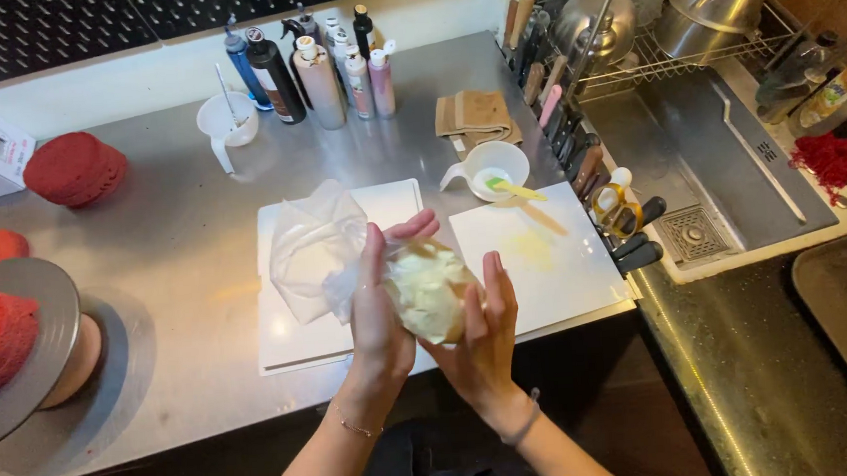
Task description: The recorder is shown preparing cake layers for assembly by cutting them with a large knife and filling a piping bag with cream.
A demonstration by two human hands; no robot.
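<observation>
In the head view, a clear piping bag (386, 270) filled with pale cream is held up above the near edge of a steel counter (179, 253), between both hands. The filled lump of the bag is cupped from the left by the left hand (379, 304), whose fingers are curled around it and whose thumb is pressed against its upper side. From below and to the right the same lump is cradled by the right hand (478, 333), with the fingers spread upward along the bag. The empty upper part of the bag is seen flopped over to the left, hanging above a white cutting board (292, 334).

A second white board (542, 260), smeared with a faint yellow stain, is laid just beside the first, to the right. Behind it a white measuring cup (493, 165) is placed, with a yellow-green spatula (517, 190) resting in it. A folded tan cloth (475, 117) is laid further back. A row of squeeze bottles (320, 73) is lined up against the back wall, and another white cup (225, 123) is set to their left.

At the far left, red cake layers (76, 169) are stacked on the counter, and another red layer is carried on a tilted metal turntable (39, 360). To the right, a sink (723, 171) is seen, with metal bowls (703, 5) held in a rack behind it.
</observation>
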